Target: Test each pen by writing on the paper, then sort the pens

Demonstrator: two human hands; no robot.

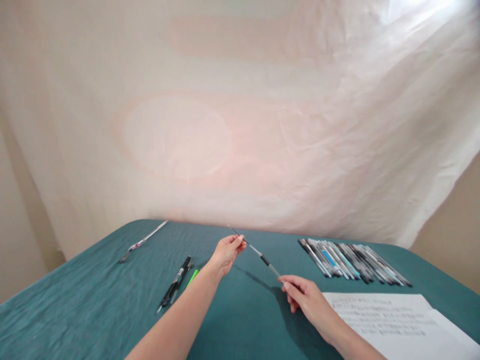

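Note:
Above the table, a slim pen is stretched slantwise between my two hands. My left hand [228,252] is closed in a pinch on its thin refill [253,248], whose dark tip pokes out past the fingers at the upper left. My right hand [303,295] pinches the lower end of the clear pen barrel [273,270], which has a black grip [265,260]. Refill and barrel lie in one line; how far one sits inside the other I cannot tell. Left of my left forearm lie a black pen [176,282] and a bright green item [192,277], partly hidden.
A row of several pens [352,262] lies side by side at the right. Nearer me are white paper sheets [390,325] with handwriting. One long clear pen-like item [144,241] rests far left on the green tablecloth [93,295]. A pale cloth [240,125] hangs behind.

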